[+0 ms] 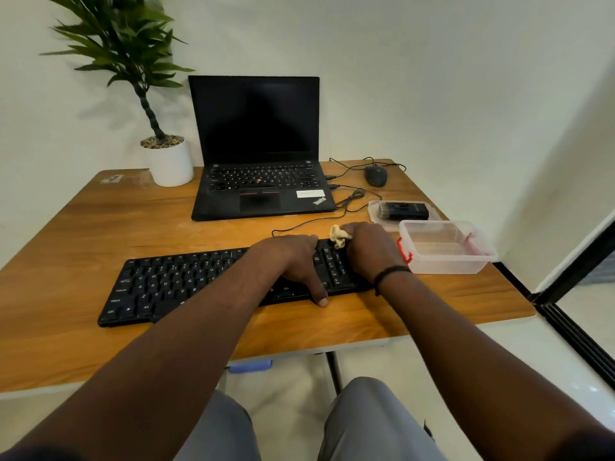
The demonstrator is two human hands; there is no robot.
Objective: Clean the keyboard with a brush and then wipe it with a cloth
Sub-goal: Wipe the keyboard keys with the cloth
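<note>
Wiping stage. Keyboard (173,287) at lower centre of frame, flat on table (83,227). Right hand (369,251) closed around crumpled cloth (337,236), pressing on keyboard's right end. Left hand (293,261) open, flat over keys, thumb hooked on near edge, steadying. Brush (402,210) parked on lid, right of centre, beside clear box (446,247). Cloth: soft, light, bunches easily; best gripped balled in fingers. Keyboard: light, stiff, likely slides; needs holding down.

ThinkPad laptop (263,181) open, screen dark | potted plant (168,158) left of it | wired mouse (376,175) right | clear plastic box (446,247), red latches | wooden table (100,227)
</note>
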